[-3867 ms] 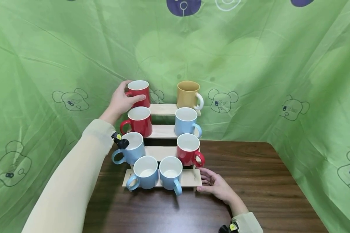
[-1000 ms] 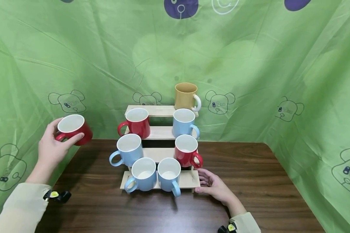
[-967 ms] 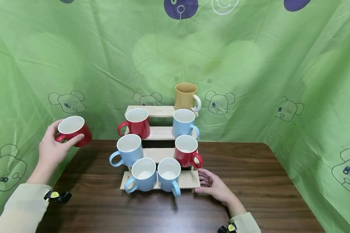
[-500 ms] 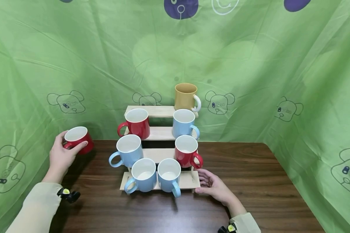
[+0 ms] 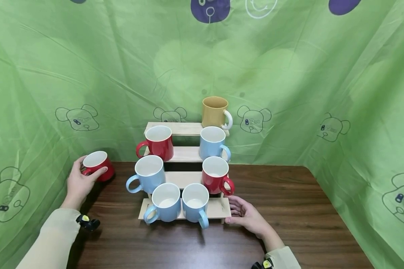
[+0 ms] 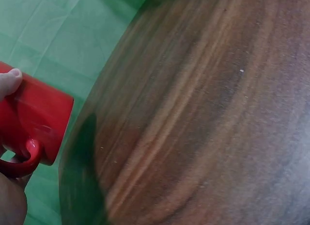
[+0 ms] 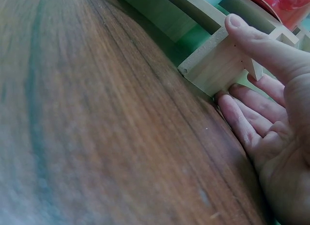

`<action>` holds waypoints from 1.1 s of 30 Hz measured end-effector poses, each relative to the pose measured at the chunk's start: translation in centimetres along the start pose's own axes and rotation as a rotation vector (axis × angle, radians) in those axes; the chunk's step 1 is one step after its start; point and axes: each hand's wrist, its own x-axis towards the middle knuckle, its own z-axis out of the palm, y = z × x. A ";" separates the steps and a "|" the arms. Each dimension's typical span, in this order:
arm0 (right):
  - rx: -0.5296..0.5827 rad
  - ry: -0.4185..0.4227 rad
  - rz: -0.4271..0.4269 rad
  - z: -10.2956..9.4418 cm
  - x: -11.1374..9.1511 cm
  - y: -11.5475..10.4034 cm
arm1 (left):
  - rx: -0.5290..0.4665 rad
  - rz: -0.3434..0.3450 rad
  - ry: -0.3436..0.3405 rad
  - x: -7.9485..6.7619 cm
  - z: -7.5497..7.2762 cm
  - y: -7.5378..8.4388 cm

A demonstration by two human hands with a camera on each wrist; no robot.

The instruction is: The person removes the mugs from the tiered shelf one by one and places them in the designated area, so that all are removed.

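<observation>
Now that the left hand (image 5: 78, 185) has brought the red mug (image 5: 108, 173) it grips down near the back left corner of the surface (image 5: 289, 209), its removal from the rack (image 5: 181, 128) looks complete; the right hand (image 5: 250, 218), thumb and fingers apart, touches the rack's front right corner.

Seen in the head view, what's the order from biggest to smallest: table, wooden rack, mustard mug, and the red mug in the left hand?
1. Table
2. Wooden rack
3. Mustard mug and red mug, unranked: they look alike, and the left hand partly hides the red one.
</observation>
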 end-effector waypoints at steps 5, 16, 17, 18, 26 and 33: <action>-0.005 0.000 0.001 -0.1 0.2 -0.1 | -0.010 0.009 -0.015 -0.1 0.2 -0.5; 0.006 -0.004 -0.009 -0.1 0.2 -0.3 | -0.045 0.016 -0.029 -0.6 0.4 -1.9; 0.005 -0.003 -0.006 -0.1 0.2 -0.3 | -0.050 0.015 -0.029 -0.6 0.4 -2.0; 0.003 -0.001 -0.003 -0.1 0.2 -0.3 | -0.051 0.013 -0.029 -0.6 0.5 -2.1; -0.009 0.009 0.015 0.0 0.1 -0.3 | -0.020 0.017 -0.021 -1.0 0.5 -2.1; 0.000 -0.001 0.006 0.0 0.0 -0.2 | 0.008 0.006 -0.042 -1.2 0.4 -2.3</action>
